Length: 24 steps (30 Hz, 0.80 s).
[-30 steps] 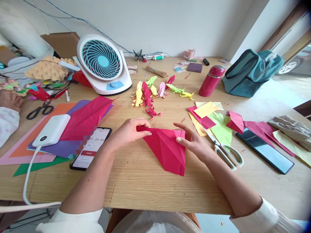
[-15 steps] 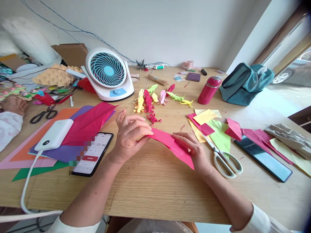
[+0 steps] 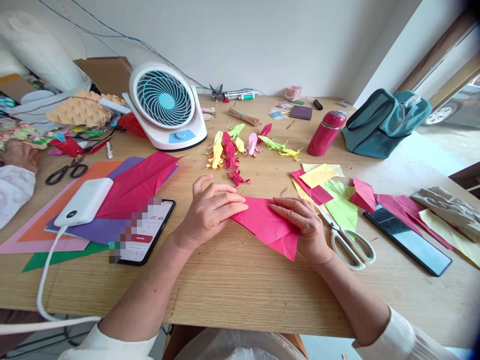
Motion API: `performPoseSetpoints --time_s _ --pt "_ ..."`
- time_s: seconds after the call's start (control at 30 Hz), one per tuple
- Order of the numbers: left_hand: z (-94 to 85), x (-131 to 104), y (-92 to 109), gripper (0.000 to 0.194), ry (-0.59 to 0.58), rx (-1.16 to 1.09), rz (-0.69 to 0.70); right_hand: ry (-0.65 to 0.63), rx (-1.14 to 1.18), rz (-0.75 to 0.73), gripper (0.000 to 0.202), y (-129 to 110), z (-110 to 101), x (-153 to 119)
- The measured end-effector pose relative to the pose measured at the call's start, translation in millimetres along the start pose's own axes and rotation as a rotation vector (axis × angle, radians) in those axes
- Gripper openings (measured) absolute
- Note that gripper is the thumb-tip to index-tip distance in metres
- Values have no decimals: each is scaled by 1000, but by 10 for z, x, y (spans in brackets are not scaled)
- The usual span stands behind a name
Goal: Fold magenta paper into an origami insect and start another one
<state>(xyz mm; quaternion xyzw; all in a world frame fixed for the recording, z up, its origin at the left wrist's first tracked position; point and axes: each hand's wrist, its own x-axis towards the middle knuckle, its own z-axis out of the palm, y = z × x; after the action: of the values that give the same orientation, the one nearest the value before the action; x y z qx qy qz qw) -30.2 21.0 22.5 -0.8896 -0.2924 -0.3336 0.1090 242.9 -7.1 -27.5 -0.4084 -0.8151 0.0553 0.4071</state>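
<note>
Head camera: your left hand [image 3: 210, 215] grips the creased red paper [image 3: 267, 222] at its left end, your right hand [image 3: 309, 225] its right, left of the scissors [image 3: 338, 230]; align edges before pressing folds.

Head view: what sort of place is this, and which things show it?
Probably a paper-craft workspace, judging by the creased red paper, the folded paper figures and the white-handled scissors.
</note>
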Motion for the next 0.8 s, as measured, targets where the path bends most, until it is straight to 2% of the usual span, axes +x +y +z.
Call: performPoseSetpoints --time_s 0.13,0.27,0.4,0.5,0.6,0.67,0.73,0.8 --pt "14 -9 3 27 -26 -58 -6 -8 -21 9 36 28 10 3" --pt "38 -5 -26 27 -1 -126 2 -7 -27 14 34 49 11 11" --pt "87 -19 -62 22 34 -313 -85 29 23 35 32 56 -8 19" --pt "125 -45 -88 16 47 -509 -290 95 114 133 30 96 -15 19" --pt "165 -66 -115 18 42 -658 -606 178 278 346 26 179 1 17" --pt "199 -72 -127 25 40 -739 -778 202 444 489 35 230 22 24" --pt "245 -77 -130 31 41 -828 -888 191 588 575 43 251 42 41" --pt "299 -83 -118 35 43 -927 -957 163 654 615 41 233 59 65"
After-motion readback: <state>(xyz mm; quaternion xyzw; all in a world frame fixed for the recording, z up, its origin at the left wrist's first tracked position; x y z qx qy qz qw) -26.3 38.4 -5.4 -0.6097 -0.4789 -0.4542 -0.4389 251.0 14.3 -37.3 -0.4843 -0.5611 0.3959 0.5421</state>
